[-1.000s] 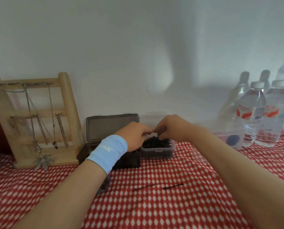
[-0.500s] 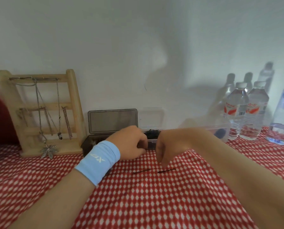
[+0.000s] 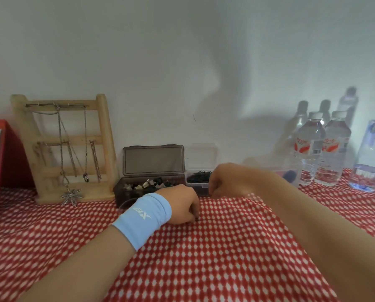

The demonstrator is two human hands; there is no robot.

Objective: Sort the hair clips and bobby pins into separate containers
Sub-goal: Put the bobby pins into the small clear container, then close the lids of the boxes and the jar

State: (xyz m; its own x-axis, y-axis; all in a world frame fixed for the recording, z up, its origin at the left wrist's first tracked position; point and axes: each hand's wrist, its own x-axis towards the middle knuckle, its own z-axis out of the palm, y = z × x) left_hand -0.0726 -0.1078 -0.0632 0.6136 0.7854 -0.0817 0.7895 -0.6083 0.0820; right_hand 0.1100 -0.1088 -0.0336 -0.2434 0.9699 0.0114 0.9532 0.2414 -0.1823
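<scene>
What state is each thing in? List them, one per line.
dark box, lid open, clips inside.
clear box, lid open, bobby pins inside.
left hand, curled, fingertips on the cloth; grip unclear.
right hand, curled by the clear box; contents hidden.
water bottles, upright, capped.
necklaces, hanging on the wooden stand.

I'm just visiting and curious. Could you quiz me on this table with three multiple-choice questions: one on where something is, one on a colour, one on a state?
1. Where is the wooden necklace stand relative to the dark box?
A) right of it B) left of it C) on top of it
2. What colour is the wristband?
A) light blue B) green C) black
3. How is the dark box's lid?
A) shut B) lying on the cloth C) open, standing upright
Answers: 1 B, the stand is at the box's left; 2 A, it is plainly pale blue; 3 C, the lid stands up behind the clips inside.
</scene>
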